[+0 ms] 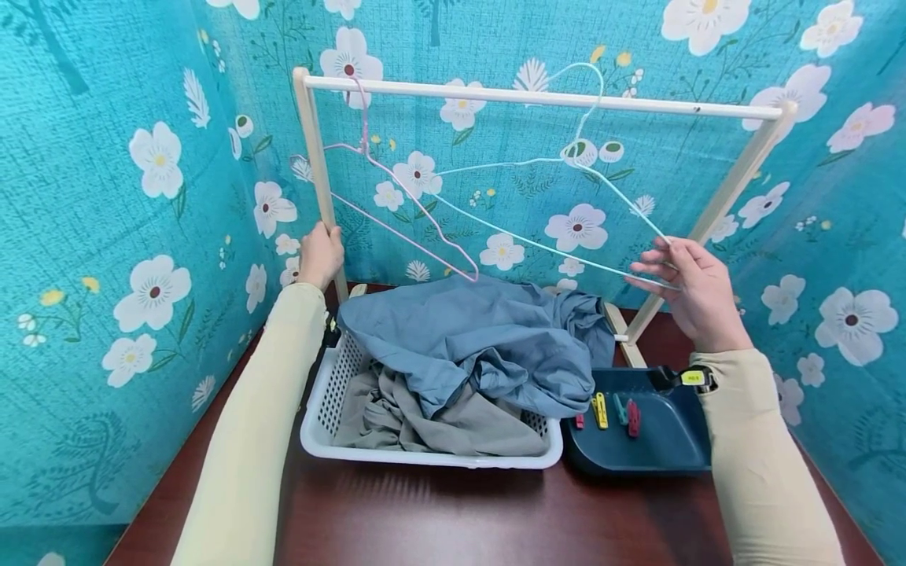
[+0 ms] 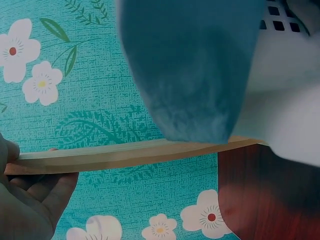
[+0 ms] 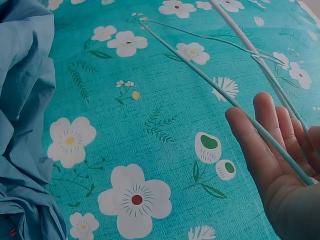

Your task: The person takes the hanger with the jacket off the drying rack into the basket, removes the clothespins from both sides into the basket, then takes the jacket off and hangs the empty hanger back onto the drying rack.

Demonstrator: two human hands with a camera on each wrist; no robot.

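Note:
My left hand (image 1: 322,255) grips the left post (image 1: 311,141) of a wooden rack. The left wrist view shows its fingers around the post (image 2: 125,154). With my right hand (image 1: 697,287) I hold a mint-green wire hanger (image 1: 510,163) by its right corner, thumb on the sloping arm and fingers about the bottom wire. That hanger's hook overlaps the rack's top rail (image 1: 453,92). In the right wrist view the green wire (image 3: 195,75) crosses the fingers of my right hand (image 3: 280,165). A pink hanger (image 1: 418,200) hangs from the rail near the left post.
Below the rack, a white basket (image 1: 425,458) holds a grey cloth (image 1: 439,424) with a blue cloth (image 1: 460,322) heaped over it. To its right is a dark blue tray (image 1: 637,464) with several clothespins (image 1: 601,410). A floral curtain (image 1: 156,330) surrounds the brown table (image 1: 425,519).

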